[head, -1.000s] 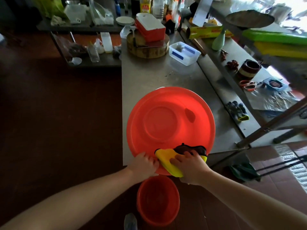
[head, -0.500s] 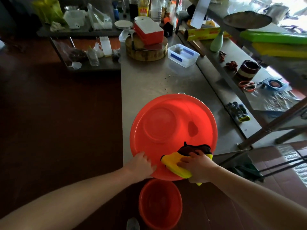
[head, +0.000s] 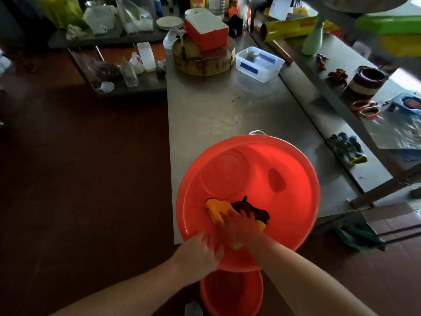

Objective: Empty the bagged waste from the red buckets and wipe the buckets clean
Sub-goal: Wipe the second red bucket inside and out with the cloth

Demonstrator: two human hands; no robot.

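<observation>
Since a moment ago the large red bucket [head: 293, 208] has tipped further toward me, and my right hand [head: 239, 226] has gone from its near rim down onto the inside wall, taking the cloth [head: 216, 209] with it.

Now the bucket rests on the near end of the steel table [head: 216, 110], tilted with its mouth facing me and its near rim hanging past the table edge. A thin metal handle [head: 257, 132] shows just behind its far rim. I press the cloth, yellow on one side and dark on the other, against the inner wall near the near-left part of the rim. My right hand lies flat on top of it with the fingers spread, pressing rather than clenching; a yellow corner sticks out under my wrist. My left hand [head: 198, 254] holds the near rim just beside it, fingers hooked over the edge, though they are blurred. A darker oval patch [head: 276, 180] marks the wall on the right side.

Below the tilted bucket, on the floor in front of me, stands the smaller red bucket [head: 232, 293], upright and partly hidden by the big one.

Further along the table sit a clear plastic container [head: 259, 63], a round wooden chopping block [head: 205, 65] and a red box with a white lid [head: 206, 33] on top of the block.
</observation>
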